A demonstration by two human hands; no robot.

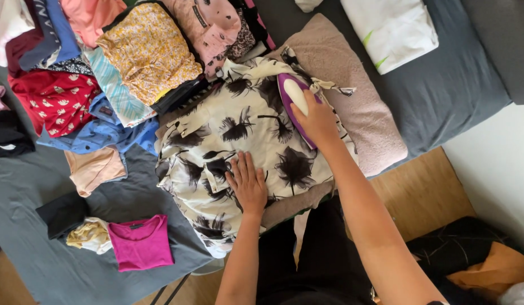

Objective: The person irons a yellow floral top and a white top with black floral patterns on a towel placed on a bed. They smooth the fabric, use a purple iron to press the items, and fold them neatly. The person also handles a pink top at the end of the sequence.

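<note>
A cream shirt with black feathery prints [228,130] lies spread over a tan towel [358,107] on a grey bed. My right hand [318,118] grips the handle of a purple and white iron [293,93], which rests on the shirt's upper right part. My left hand [248,183] lies flat, fingers apart, pressing the shirt's lower middle near the button placket.
A heap of folded and loose clothes fills the upper left: a yellow floral piece [149,51], a red patterned one [53,99], a blue shirt [104,133]. A folded magenta top [140,243] lies lower left. A white pillow [392,28] sits top right. Wooden floor [420,192] lies right.
</note>
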